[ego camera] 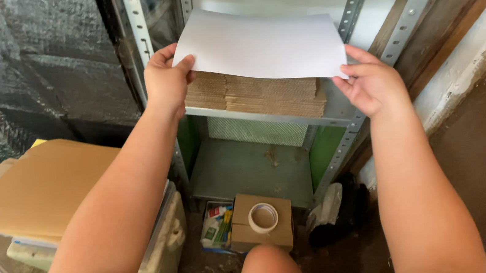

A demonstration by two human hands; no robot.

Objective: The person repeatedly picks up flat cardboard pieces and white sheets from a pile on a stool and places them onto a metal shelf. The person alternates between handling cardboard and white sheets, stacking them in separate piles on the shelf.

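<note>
— Two hands on one sheet, is that right?

— Yes. The left hand [165,81] pinches the near left corner of the white paper sheet [262,44], thumb on top and the other fingers curled underneath. The right hand [372,83] nips the near right corner between thumb and fingertips [351,72], with the rest of the hand loosely open below it.

— And where is the sheet?

— Held flat just above a stack of folded corrugated cardboard [262,94] on the metal shelf [265,117]; whether it touches the stack I cannot tell.

— Anything lower down?

— A small cardboard box [262,231] with a tape roll [263,217] on top, on the floor beneath.
</note>
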